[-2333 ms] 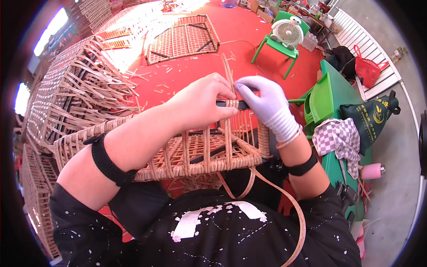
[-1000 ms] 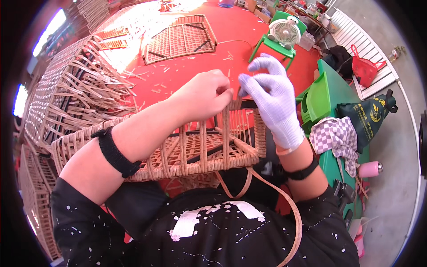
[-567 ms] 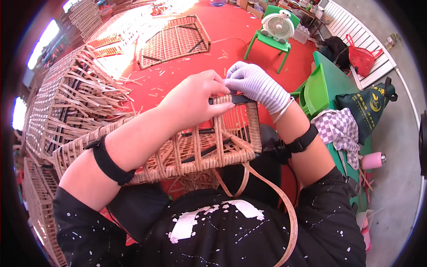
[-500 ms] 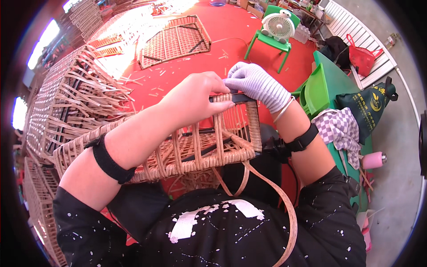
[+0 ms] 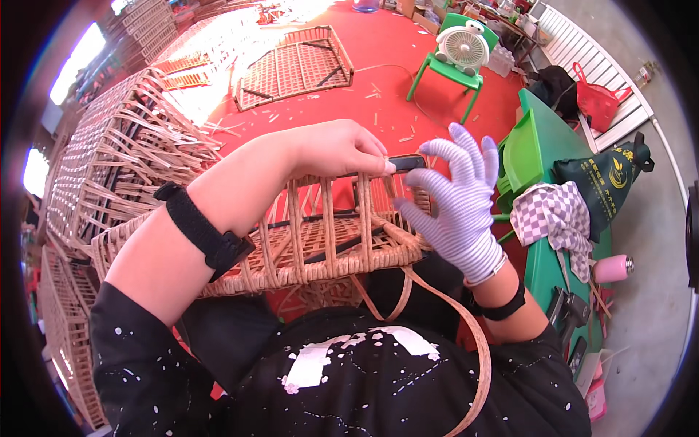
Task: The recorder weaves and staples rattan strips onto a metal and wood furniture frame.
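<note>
A half-woven wicker basket (image 5: pixel 328 262) with open slats and a dark frame bar lies across my lap. My left hand (image 5: pixel 346 149), bare, reaches over its far edge. Thumb and fingers pinch the rim where the wrapping meets the black bar (image 5: pixel 408 163); the fingers' far side is hidden. Just right of that bar, my right hand (image 5: pixel 462 193) wears a striped knitted glove. Its fingers are spread and hold nothing. A long loose wicker strip (image 5: pixel 477 349) hangs from the basket's near right corner and curves down over my shirt.
Woven panels with loose strip ends (image 5: pixel 145 138) stack at the left. A flat wicker tray frame (image 5: pixel 295 65) lies on the red floor ahead. A green chair (image 5: pixel 455 65) holds a fan. On the right, a green table (image 5: pixel 535 262) carries a checked cloth and a pink bottle (image 5: pixel 611 269).
My right hand has let go of the rim and drawn back to the right, its fingers opening out. The left hand has turned slightly and stays on the rim.
</note>
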Demonstrator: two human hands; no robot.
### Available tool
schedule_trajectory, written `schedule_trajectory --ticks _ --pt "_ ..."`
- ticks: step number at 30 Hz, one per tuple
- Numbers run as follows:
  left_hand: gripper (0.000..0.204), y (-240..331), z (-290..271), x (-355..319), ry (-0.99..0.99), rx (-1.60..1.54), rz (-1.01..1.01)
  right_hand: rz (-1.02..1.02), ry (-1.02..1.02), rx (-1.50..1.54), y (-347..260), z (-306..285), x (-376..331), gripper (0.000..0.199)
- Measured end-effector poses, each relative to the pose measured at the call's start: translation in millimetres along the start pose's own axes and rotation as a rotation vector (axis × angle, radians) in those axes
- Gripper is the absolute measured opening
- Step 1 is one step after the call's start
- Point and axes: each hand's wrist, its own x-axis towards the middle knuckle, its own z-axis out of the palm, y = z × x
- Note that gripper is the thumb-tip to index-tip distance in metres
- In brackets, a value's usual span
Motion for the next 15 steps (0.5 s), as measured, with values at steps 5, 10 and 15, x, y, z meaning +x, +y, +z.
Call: schedule_trajectory --ticks 5,10,15 --pt "0.036 -7.6 0.3 4.0 -0.069 -0.198 -0.030 0.067 -0.217 -0.083 -13.9 -4.2 0.4 0.054" --pt "0.042 -6.7 -1.8 0.0 -0.114 -0.243 -0.084 0.023 -0.286 -0.100 -18.9 -7.0 7.2 0.055" --pt "0.043 -13.5 -1.7 9.5 -0.103 -0.189 -0.064 -0.002 -0.138 -0.141 -10.5 12.2 9.5 0.044"
